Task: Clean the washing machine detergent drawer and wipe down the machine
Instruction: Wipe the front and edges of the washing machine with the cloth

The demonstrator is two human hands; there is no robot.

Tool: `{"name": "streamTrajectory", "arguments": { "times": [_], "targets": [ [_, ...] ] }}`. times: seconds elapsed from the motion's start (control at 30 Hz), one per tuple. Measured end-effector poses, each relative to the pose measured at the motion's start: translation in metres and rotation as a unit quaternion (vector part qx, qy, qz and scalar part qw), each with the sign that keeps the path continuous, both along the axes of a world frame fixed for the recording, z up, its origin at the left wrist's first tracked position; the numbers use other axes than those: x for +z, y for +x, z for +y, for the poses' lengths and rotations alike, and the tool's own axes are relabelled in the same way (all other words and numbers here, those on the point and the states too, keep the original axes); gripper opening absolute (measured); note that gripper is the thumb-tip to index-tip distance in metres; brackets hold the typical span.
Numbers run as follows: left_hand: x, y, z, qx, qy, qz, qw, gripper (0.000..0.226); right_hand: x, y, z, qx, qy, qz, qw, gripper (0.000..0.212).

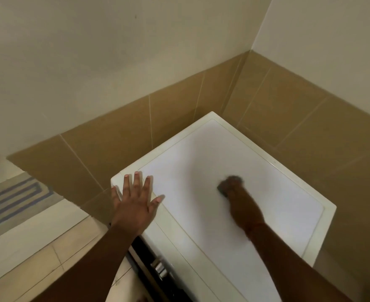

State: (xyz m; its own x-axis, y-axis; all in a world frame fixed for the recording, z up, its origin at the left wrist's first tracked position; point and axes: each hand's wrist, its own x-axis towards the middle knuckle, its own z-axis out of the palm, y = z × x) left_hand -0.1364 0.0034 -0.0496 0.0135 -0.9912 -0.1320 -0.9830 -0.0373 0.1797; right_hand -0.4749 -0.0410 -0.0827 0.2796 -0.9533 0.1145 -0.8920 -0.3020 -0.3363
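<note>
The white washing machine (pixel 192 153) stands in a tiled corner, and I look down on its flat top. My left hand (pixel 135 203) lies flat with fingers spread on the top's near left corner. My right hand (pixel 234 188), blurred by motion, presses a small dark grey sponge (pixel 223 189) onto the middle of the top. Below the front edge, the dark control strip with a silver knob (pixel 159 267) shows. The detergent drawer is not visible.
Brown wall tiles (pixel 288 118) close in the machine at the back and right, with pale painted wall above. To the left lies a light tiled floor with a grey and blue patterned mat (pixel 11 203).
</note>
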Motion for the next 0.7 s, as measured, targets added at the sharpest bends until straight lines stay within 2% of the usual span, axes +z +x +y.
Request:
{"name": "streamTrajectory", "arguments": {
  "times": [0.07,0.1,0.13,0.17,0.23,0.27,0.3,0.33,0.4,0.47,0.5,0.53,0.57,0.63,0.7],
  "targets": [
    [0.001,-0.009,-0.003,0.003,0.002,-0.001,1.000,0.081,-0.001,-0.007,-0.016,-0.152,0.022,0.002,0.988,0.052],
    [0.000,-0.014,-0.003,0.004,0.007,-0.002,1.000,0.080,-0.005,0.002,-0.017,-0.148,0.007,0.002,0.989,0.053],
    [-0.001,-0.019,-0.003,0.005,0.009,0.000,1.000,0.081,-0.005,0.017,-0.010,-0.087,-0.020,0.007,0.996,0.051],
    [-0.001,-0.026,-0.002,0.004,0.008,0.001,1.000,0.081,-0.005,0.027,0.002,0.025,-0.032,0.019,0.999,0.047],
    [-0.002,-0.037,-0.002,-0.005,0.007,-0.007,1.000,0.082,0.001,0.018,0.015,0.243,-0.017,0.050,0.969,0.043],
    [-0.002,-0.043,-0.003,-0.006,0.009,-0.012,1.000,0.082,0.006,0.001,0.006,0.281,-0.012,0.057,0.958,0.041],
    [-0.002,-0.046,-0.003,-0.002,0.009,-0.014,1.000,0.082,0.006,-0.018,-0.008,0.274,-0.004,0.060,0.960,0.040],
    [-0.002,-0.052,-0.003,0.005,0.010,-0.016,1.000,0.081,0.005,-0.041,-0.024,0.218,0.011,0.051,0.975,0.039],
    [-0.003,-0.062,-0.004,0.015,0.016,-0.026,0.999,0.079,0.004,-0.089,-0.054,0.045,0.011,0.041,0.998,0.041],
    [-0.003,-0.074,-0.004,0.019,0.021,-0.036,0.999,0.079,0.008,-0.101,-0.068,-0.105,0.024,0.072,0.992,0.044],
    [-0.004,-0.082,-0.004,0.020,0.022,-0.034,0.999,0.079,0.012,-0.092,-0.066,-0.142,0.010,0.107,0.984,0.043],
    [-0.005,-0.090,-0.004,0.021,0.023,-0.029,0.999,0.079,0.017,-0.076,-0.059,-0.119,-0.008,0.150,0.981,0.044],
    [-0.006,-0.099,-0.005,0.021,0.023,-0.027,0.999,0.079,0.019,-0.061,-0.049,-0.050,-0.019,0.182,0.982,0.047],
    [-0.008,-0.113,-0.005,0.017,0.023,-0.034,0.999,0.077,0.009,-0.042,-0.029,0.124,-0.019,0.180,0.976,0.050],
    [-0.009,-0.124,-0.008,0.016,0.022,-0.042,0.999,0.076,0.013,-0.057,-0.042,0.227,-0.012,0.174,0.958,0.049]
  ]
}}
